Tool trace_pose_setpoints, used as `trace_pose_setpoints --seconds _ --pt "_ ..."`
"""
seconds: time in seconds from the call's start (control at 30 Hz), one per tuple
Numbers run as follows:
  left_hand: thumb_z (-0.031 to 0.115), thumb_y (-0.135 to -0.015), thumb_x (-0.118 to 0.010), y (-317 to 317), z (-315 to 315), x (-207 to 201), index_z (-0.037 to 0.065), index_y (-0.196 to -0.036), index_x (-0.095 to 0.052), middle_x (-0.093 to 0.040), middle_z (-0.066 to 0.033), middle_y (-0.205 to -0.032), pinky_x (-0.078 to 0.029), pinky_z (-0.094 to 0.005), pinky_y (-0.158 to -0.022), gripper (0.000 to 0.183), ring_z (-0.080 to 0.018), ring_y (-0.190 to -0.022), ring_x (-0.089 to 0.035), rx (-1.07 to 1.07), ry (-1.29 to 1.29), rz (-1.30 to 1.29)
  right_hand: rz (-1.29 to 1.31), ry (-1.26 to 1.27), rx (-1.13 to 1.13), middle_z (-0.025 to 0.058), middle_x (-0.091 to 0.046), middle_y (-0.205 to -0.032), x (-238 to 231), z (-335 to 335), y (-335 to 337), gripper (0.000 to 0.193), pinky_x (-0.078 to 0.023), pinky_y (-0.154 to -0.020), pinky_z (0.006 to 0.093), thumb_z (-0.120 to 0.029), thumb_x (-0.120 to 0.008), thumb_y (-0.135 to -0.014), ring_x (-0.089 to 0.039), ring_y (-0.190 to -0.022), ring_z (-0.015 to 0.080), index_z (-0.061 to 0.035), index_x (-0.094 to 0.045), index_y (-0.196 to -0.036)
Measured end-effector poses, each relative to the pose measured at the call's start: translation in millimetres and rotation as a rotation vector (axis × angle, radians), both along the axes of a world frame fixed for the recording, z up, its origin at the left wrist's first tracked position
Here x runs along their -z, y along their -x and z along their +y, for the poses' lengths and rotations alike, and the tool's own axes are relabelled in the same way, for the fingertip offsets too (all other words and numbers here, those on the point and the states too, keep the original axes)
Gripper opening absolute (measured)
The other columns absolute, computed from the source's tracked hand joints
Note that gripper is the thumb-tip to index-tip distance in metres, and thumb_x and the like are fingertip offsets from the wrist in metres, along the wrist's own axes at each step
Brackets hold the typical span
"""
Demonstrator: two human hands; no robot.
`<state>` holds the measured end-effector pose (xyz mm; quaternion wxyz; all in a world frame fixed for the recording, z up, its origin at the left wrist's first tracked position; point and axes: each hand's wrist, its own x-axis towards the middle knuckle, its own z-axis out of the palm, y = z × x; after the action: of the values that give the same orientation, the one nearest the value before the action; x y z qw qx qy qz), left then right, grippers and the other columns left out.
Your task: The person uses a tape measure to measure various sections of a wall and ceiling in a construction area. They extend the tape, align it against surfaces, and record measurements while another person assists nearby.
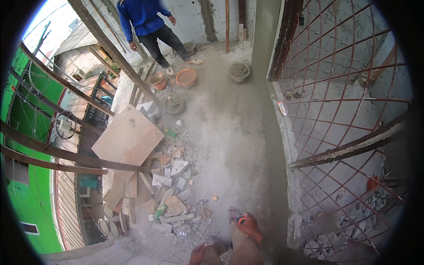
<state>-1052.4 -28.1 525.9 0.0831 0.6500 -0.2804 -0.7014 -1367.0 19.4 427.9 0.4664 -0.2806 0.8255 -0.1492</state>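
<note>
My right hand (250, 225) is at the bottom centre, low beside my foot (233, 213) on the dusty concrete floor (229, 132). It is shut on a small orange and black object (242, 220), too small to identify. My left hand (197, 254) rests on my left knee at the lower edge. It is partly cut off, so its fingers cannot be made out. My trouser leg (242, 247) lies between the two hands.
A rubble pile of broken blocks and wood scraps (172, 190) lies left of my hands, under a plywood board (128, 137). A rebar grid (344, 110) fills the right. Further off stand orange basins (186, 77), a mortar bucket (239, 70) and a person in a blue top (143, 20).
</note>
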Motion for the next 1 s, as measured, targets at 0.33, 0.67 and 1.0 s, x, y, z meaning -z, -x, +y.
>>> trace_pose_setpoints --seconds 0.33,0.67,1.0 --pt "0.04 -0.108 -0.057 -37 -32 -31 -0.002 -0.125 -0.068 -0.074 -0.0152 -0.116 -0.062 -0.048 -0.091 0.046 -0.0276 -0.099 -0.074 -0.259 0.171 0.334 -0.394 0.439 -0.492 0.0256 -0.064 -0.13 -173 -44 -193 0.073 -0.055 -0.096 0.0513 -0.048 -0.077 -0.087 -0.067 -0.116 0.0426 -0.0047 -0.054 -0.141" --pt "0.049 -0.101 -0.07 -75 -30 -146 -0.005 -0.11 -0.074 -0.078 -0.0175 -0.099 -0.06 -0.0345 -0.062 0.055 -0.021 -0.079 -0.075 0.127 0.428 -0.087 -1.045 0.045 -0.223 0.0102 -0.071 -0.121 -186 -51 -192 0.064 -0.059 -0.089 0.0404 -0.041 -0.076 -0.094 -0.068 -0.111 0.0202 -0.0026 -0.062 -0.143" --pt "0.039 -0.092 -0.082 -103 -99 -267 0.001 -0.098 -0.074 -0.073 -0.0071 -0.077 -0.05 -0.0295 -0.062 0.04 -0.0127 -0.068 -0.064 0.179 0.735 -0.334 -1.13 0.414 -0.171 0.0056 -0.073 -0.102 -314 -204 -93 0.022 -0.058 -0.081 0.0401 -0.021 -0.081 -0.092 -0.071 -0.098 0.0187 -0.0071 -0.069 -0.105"
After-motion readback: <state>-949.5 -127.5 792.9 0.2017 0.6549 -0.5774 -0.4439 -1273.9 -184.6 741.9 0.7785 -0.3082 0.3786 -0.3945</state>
